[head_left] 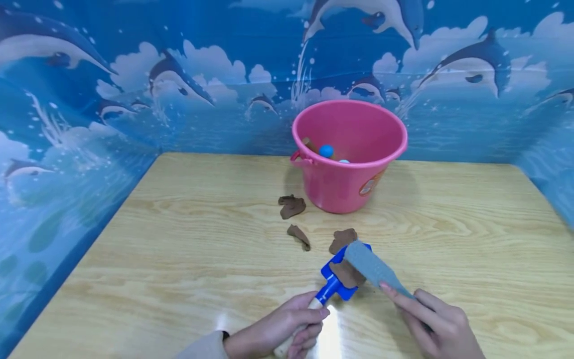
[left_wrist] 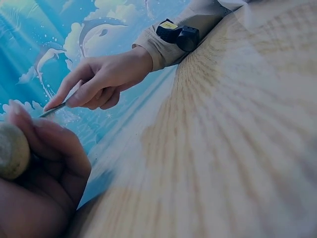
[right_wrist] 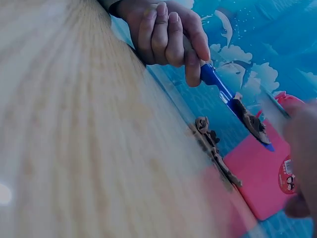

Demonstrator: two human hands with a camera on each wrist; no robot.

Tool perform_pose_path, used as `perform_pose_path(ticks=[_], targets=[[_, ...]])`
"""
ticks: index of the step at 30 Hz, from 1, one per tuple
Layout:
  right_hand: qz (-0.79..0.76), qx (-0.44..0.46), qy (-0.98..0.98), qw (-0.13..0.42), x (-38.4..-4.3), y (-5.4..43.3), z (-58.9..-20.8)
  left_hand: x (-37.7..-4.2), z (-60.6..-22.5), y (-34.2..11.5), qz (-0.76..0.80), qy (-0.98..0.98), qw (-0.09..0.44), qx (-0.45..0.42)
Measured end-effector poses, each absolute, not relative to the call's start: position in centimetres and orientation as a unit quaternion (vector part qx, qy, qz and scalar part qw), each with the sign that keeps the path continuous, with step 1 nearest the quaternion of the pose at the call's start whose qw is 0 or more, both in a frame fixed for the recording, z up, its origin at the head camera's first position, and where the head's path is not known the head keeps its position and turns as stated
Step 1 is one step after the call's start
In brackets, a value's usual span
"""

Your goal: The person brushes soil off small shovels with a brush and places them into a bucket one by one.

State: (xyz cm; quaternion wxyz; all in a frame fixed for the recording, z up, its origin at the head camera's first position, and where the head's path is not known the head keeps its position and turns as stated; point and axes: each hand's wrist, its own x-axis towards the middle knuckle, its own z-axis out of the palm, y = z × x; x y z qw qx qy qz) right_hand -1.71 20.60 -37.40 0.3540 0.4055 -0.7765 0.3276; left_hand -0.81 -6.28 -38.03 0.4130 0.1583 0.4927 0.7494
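My left hand [head_left: 298, 319] grips the pale handle of a small blue shovel [head_left: 329, 289]. A flat lump of brown clay [head_left: 347, 275] lies on its blade, which is held above the table in the right wrist view. My right hand [head_left: 441, 321] holds a flat grey-blue scraper [head_left: 372, 265], its index finger stretched along it. The scraper's broad end overlaps the shovel's far right side in the head view. Just beyond the blade a second clay piece [head_left: 343, 239] lies on the table. In the left wrist view the handle's round end [left_wrist: 12, 151] shows within my left hand.
A pink bucket [head_left: 334, 192] stands at the back of the wooden table [head_left: 179, 259], holding a blue ball [head_left: 326, 151] and other items. Two more clay pieces, one wide [head_left: 292, 207] and one narrow [head_left: 299, 237], lie in front of it. A dolphin-print backdrop [head_left: 215, 114] surrounds the table.
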Motion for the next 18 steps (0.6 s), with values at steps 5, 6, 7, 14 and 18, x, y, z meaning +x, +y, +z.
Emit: perform_pose_path(ticks=[5,6,7,14,18], targets=[[0.322,0.438,-0.783,0.302,-1.24,20.29,-37.4,-0.78,-38.11,-6.34,0.744,0.499,0.41,0.168],[0.317,0.423,-0.793,0.301,-1.11,20.25,-37.4,-0.76,-38.13,-6.34,0.741,0.504,0.408,0.172],[0.311,0.41,-0.801,0.307,-1.05,20.23,-37.38,-0.75,-38.15,-6.34,0.74,0.507,0.406,0.176],[0.324,0.378,-0.774,0.39,-1.88,20.35,-36.86,-0.68,-38.18,-6.27,0.742,0.506,0.399,0.184],[0.333,0.45,-0.752,0.348,-1.88,20.32,-36.83,-0.72,-38.13,-6.33,0.752,0.491,0.408,0.16]])
